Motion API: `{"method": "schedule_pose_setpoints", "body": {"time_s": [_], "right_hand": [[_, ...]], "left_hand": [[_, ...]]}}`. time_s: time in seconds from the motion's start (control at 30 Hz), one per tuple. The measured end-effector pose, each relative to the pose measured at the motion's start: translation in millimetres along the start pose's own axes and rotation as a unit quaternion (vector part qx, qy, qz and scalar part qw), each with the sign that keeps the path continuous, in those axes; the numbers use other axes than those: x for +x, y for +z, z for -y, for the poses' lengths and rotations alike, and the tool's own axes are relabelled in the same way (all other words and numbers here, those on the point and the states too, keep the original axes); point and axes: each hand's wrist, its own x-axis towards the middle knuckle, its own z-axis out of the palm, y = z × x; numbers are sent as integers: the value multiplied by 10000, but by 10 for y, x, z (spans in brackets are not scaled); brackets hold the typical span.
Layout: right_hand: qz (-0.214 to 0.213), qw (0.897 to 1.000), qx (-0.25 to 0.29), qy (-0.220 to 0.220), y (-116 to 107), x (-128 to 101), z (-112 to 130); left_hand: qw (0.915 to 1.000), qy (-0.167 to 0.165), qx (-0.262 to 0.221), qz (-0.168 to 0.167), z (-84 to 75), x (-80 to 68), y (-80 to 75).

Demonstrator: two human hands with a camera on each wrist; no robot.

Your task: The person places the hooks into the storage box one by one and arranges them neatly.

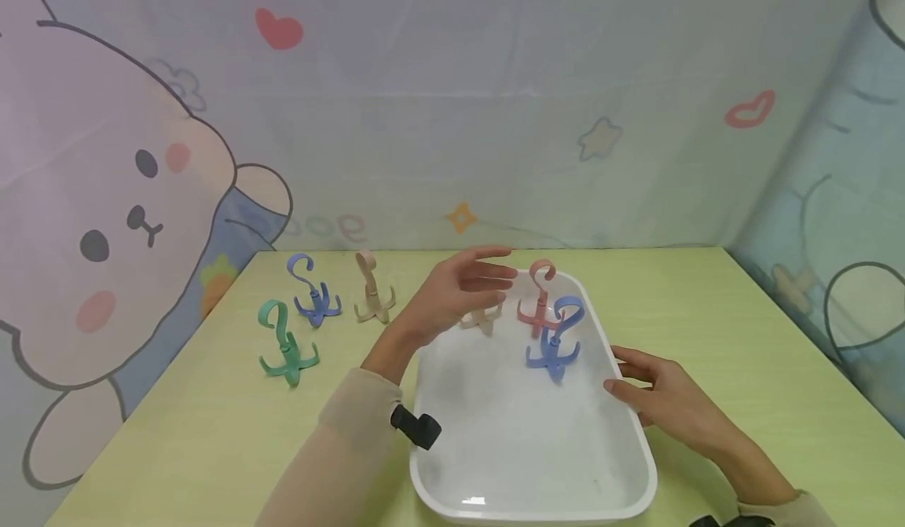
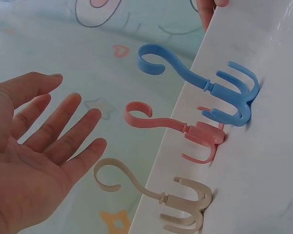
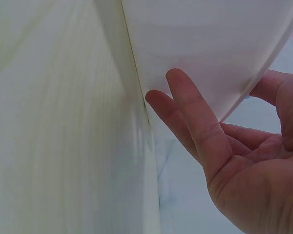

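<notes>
Head view: left hand (image 1: 456, 291) above white tray (image 1: 495, 464), fingers (image 2: 63, 122) spread, holding nothing, near beige hook (image 1: 483, 319), pink hook (image 1: 539, 299), blue hook (image 1: 555, 342) standing inside; right hand (image 1: 661, 401), fingers straight, touching tray's right rim.

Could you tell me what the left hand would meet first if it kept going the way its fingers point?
Probably the pink hook standing in the white tray: the open left hand points rightward at it, above the beige hook. Depth is uncertain.
</notes>
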Motion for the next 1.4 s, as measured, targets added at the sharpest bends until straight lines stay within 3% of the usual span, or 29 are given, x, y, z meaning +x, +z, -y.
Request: {"method": "schedule_pose_setpoints", "body": {"time_s": [0.47, 0.8, 1.4], "right_hand": [[-13, 10000, -19, -1, 1, 11, -12], [15, 10000, -29, 29, -4, 8, -11], [17, 10000, -10, 7, 1, 5, -29]], "left_hand": [[9987, 144, -308, -372, -68, -180, -211], [9951, 140, -589, -782, -9, -346, -383], [9913, -50, -397, -1257, 114, -567, -564]]}}
